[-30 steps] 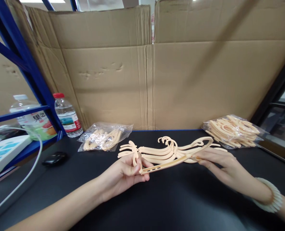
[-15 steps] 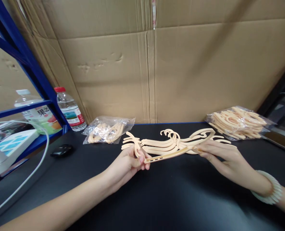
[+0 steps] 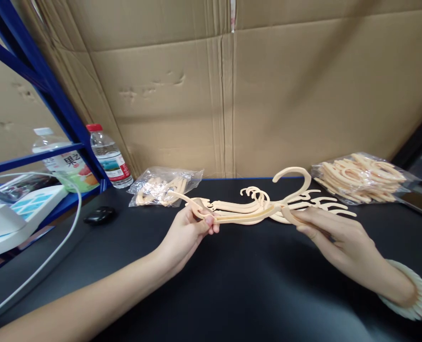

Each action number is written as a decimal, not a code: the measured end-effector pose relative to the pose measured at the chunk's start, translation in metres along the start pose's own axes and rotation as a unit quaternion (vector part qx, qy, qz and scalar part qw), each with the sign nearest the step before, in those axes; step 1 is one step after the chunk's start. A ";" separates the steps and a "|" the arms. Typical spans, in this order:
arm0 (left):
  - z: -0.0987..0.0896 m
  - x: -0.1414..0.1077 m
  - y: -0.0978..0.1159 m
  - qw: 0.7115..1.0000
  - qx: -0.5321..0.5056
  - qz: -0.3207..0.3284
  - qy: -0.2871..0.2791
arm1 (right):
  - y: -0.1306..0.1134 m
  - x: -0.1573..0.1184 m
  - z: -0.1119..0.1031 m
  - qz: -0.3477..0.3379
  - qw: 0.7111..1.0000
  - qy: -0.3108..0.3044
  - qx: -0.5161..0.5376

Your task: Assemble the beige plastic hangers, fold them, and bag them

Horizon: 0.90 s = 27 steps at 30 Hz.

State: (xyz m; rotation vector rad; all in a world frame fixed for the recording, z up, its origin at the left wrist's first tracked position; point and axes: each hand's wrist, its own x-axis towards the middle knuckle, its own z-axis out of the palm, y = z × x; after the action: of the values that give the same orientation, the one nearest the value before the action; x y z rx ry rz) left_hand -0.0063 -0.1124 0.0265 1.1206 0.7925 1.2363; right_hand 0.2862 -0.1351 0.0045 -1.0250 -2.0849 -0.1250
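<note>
Between my two hands a beige plastic clothes hanger (image 3: 248,218) is held up over the black table. My left hand (image 3: 192,223) pinches its left arm near a joint, and a curved end piece sticks out up and left past the fingers. On the other side my right hand (image 3: 333,235), closed around the right arm, hides most of that part. The hanger's hook (image 3: 305,178) points upward, its open end toward the left. Just behind lies a row of similar beige hangers (image 3: 257,194), their hooks overlapping and partly covered by the held one.
Clear bags of beige hanger parts lie at the back left (image 3: 166,186) and back right (image 3: 365,178). A black mouse (image 3: 99,215), a red-capped water bottle (image 3: 110,159) and a blue rack (image 3: 59,107) with a white cable (image 3: 66,237) are at left. Cardboard (image 3: 168,109) stands behind.
The held hanger has turned so its hook now stands upright instead of lying toward the right hand. Its left end piece has swung flatter to the left. Both hands keep their grip.
</note>
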 end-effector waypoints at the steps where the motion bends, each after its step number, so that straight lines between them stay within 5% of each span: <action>1: 0.000 0.000 -0.001 1.000 -0.001 0.004 0.010 | -0.002 0.000 0.000 0.009 1.000 -0.004 -0.003; 7: 0.000 -0.002 -0.003 0.999 -0.032 -0.032 0.011 | 0.000 0.003 0.000 0.078 0.996 -0.035 -0.001; 14: 0.013 -0.015 -0.008 0.992 -0.053 -0.114 0.022 | 0.012 0.009 -0.004 0.078 0.996 -0.044 -0.028; 17: 0.020 -0.027 -0.013 0.986 0.014 -0.151 -0.074 | 0.018 0.010 -0.004 0.076 0.995 -0.045 -0.035; 19: 0.024 -0.036 -0.010 0.973 0.106 -0.115 -0.170 | 0.022 0.010 -0.004 0.075 0.995 -0.048 -0.044; 21: 0.027 -0.044 -0.003 0.934 0.249 -0.014 -0.256 | 0.024 0.008 -0.002 0.070 0.995 -0.058 -0.050; 24: 0.028 -0.049 0.010 0.796 0.444 0.162 -0.379 | 0.026 0.006 0.001 0.052 0.994 -0.082 -0.041; 27: 0.025 -0.047 0.011 0.713 0.543 0.232 -0.378 | 0.025 0.005 0.003 0.043 0.992 -0.115 -0.027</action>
State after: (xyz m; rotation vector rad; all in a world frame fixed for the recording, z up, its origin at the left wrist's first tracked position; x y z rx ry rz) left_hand 0.0042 -0.1639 0.0393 2.7070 0.5504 0.4307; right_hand 0.3006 -0.1141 0.0001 -1.2091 -2.2490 -0.0196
